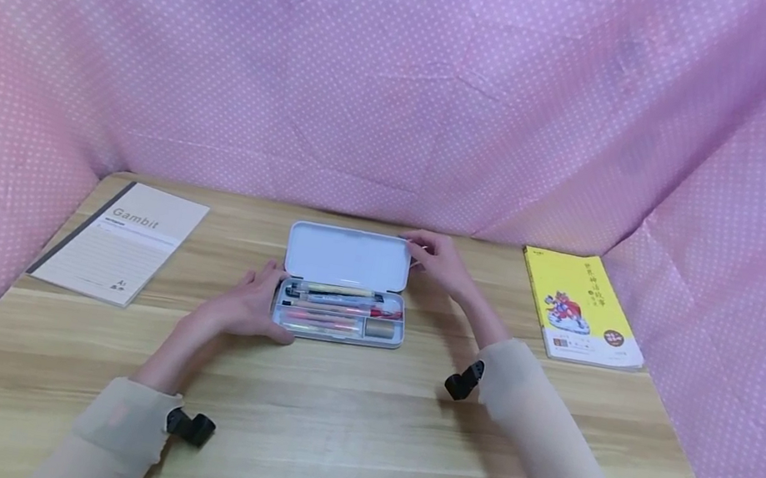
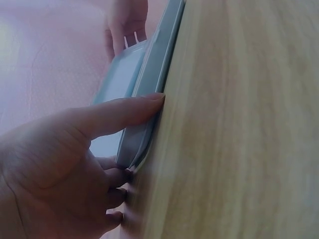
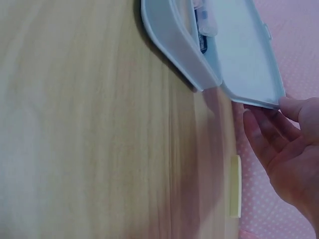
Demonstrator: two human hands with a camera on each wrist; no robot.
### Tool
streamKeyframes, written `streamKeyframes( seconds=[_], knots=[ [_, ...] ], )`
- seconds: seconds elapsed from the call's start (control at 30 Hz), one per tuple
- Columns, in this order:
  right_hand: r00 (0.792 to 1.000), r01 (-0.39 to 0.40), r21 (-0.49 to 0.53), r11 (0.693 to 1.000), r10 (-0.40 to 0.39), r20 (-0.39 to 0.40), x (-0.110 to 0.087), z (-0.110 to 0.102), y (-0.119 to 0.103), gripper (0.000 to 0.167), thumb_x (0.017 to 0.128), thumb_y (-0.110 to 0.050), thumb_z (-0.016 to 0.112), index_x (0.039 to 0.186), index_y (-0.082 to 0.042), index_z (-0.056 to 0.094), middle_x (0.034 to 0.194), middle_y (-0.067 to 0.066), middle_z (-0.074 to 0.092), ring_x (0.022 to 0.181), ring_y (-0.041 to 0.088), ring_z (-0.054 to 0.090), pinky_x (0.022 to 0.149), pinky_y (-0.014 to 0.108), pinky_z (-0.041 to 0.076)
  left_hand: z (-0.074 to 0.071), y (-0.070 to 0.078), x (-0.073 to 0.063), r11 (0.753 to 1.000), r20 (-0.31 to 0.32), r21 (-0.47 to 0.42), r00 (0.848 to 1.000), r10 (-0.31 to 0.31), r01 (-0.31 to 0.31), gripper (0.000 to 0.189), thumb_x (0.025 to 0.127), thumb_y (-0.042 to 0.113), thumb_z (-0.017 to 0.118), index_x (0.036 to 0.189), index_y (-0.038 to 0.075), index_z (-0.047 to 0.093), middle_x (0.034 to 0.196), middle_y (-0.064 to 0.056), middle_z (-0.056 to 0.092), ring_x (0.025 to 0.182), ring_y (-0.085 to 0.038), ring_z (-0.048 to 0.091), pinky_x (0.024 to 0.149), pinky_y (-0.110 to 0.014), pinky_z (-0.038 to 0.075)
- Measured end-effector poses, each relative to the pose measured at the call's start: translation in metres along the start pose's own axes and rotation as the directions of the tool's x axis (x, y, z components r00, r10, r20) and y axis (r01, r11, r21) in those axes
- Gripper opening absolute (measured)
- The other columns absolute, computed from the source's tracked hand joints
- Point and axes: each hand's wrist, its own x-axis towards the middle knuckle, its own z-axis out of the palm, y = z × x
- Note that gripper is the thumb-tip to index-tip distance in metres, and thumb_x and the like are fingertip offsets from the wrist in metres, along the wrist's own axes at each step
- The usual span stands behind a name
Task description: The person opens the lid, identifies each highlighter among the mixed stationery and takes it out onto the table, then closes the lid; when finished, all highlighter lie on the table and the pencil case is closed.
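Pen case lid up, a hand on each part

So the case (image 1: 336, 339) sits mid-desk toward the far edge, lid (image 1: 348, 257) swung up at its 12 o'clock. My read: this is the lid-handling step, with one hand steadying and the other working the lid. Next move calls for a firm base and an easy, even swing at the hinge, imo.

Looks-wise it's pale blue-grey, shallow, rounded corners, plain inside the lid. Pens (image 1: 336, 290) lie lengthwise in it, and a tan block (image 1: 379, 328) has the 4 o'clock compartment.

Left hand (image 1: 253, 303) is at 9 o'clock, gripping that end: thumb along the front wall, fingers bent round the side. Right hand (image 1: 442, 262) pinches the lid's 2 o'clock corner.

Further out on the desk (image 1: 320, 431): notebook (image 1: 116, 241) at 9, yellow book (image 1: 584, 285) at 3, pink cloth (image 1: 378, 86) hanging at 12.
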Motion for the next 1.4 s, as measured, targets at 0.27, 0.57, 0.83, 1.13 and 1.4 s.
streamKeyframes(
  seconds=[0.27,0.57,0.83,1.13,1.4],
  knots=[
    [0.981,0.133,0.032,0.991,-0.127,-0.146,-0.025,-0.009,-0.014,0.042,0.102,-0.002,0.057,0.143,0.004,0.055,0.135,0.03,0.064,0.12,0.042,0.066,0.101,0.041,0.06,0.002,0.0,0.002,1.0,-0.014,0.018,1.0,0.002,-0.002,0.105,0.072,0.039,0.087,0.152,-0.001,0.031,0.167,-0.036,0.013,0.152,-0.062,0.012,0.126,-0.071,0.015],
    [0.937,0.265,0.155,0.952,-0.216,-0.274,-0.061,-0.005,-0.029,0.048,0.095,0.001,0.067,0.143,-0.002,0.057,0.133,0.028,0.064,0.121,0.043,0.063,0.097,0.021,0.058,0.0,0.002,0.002,1.0,-0.014,-0.009,1.0,0.012,-0.012,0.106,0.071,0.038,0.088,0.152,-0.002,0.031,0.167,-0.035,0.012,0.156,-0.056,0.009,0.129,-0.068,0.008],
    [0.968,0.223,0.113,0.968,-0.206,-0.144,-0.063,0.015,-0.033,0.055,0.094,0.002,0.068,0.147,-0.003,0.053,0.133,0.031,0.064,0.122,0.048,0.064,0.106,0.06,0.053,0.0,-0.002,0.002,1.0,-0.012,-0.001,1.0,-0.002,0.002,0.106,0.072,0.038,0.088,0.152,-0.003,0.031,0.167,-0.036,0.014,0.157,-0.053,0.009,0.13,-0.065,0.007],
    [0.965,0.261,-0.048,0.964,-0.261,-0.004,-0.062,0.037,-0.028,0.052,0.094,-0.004,0.071,0.144,-0.006,0.057,0.127,0.023,0.069,0.113,0.037,0.07,0.099,0.052,0.059,-0.001,0.002,0.0,1.0,-0.009,0.023,1.0,-0.012,0.012,0.107,0.072,0.04,0.088,0.153,-0.001,0.031,0.165,-0.036,0.017,0.152,-0.06,0.018,0.128,-0.068,0.014],
    [0.955,0.293,-0.206,0.934,-0.277,0.106,-0.062,0.052,-0.024,0.045,0.09,-0.003,0.075,0.134,-0.005,0.067,0.12,0.018,0.071,0.108,0.032,0.07,0.094,0.045,0.062,0.0,-0.001,0.0,1.0,-0.007,0.023,1.0,-0.017,0.017,0.108,0.073,0.04,0.088,0.154,-0.002,0.03,0.167,-0.035,0.014,0.155,-0.056,0.013,0.129,-0.066,0.01]
  ],
)
